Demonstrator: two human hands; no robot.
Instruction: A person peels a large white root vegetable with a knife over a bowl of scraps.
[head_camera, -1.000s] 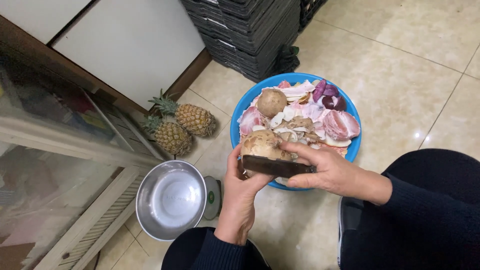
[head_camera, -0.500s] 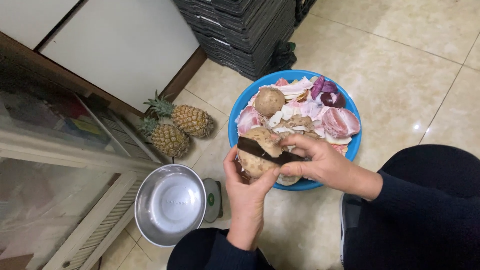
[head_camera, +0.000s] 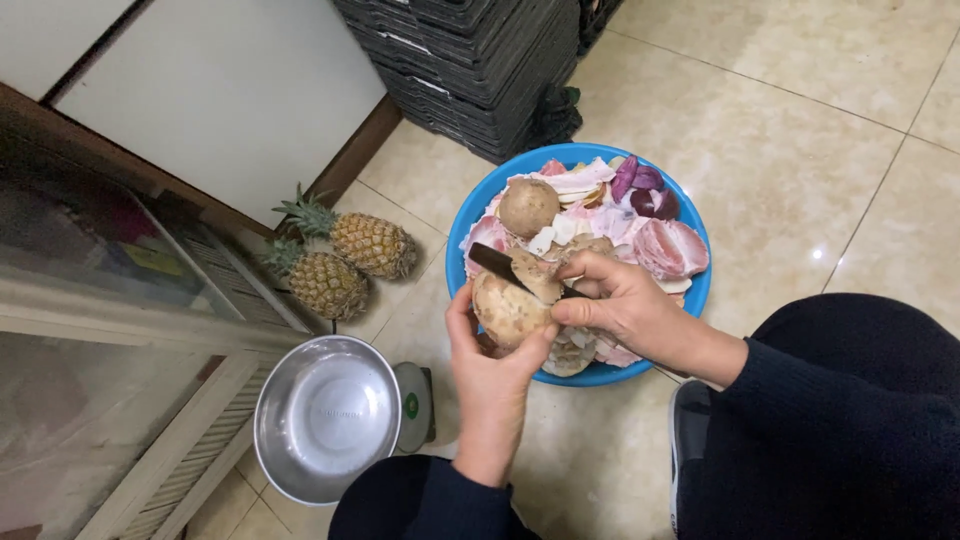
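Over the blue basin (head_camera: 468, 236) of peels, the left hand (head_camera: 490, 360) cups a brown tuber (head_camera: 507, 308) from below, fingers curled around it. The right hand (head_camera: 620, 305) is clenched on a dark-bladed knife (head_camera: 493, 263), its thumb pressing the tuber and the blade lying against its top.

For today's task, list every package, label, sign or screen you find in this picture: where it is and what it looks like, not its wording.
Round green sticker: on the pale kitchen scale beside the steel bowl, lower centre.
Yellowish label or card: behind the glass cabinet front at left, blurred.
No screens or signs show.
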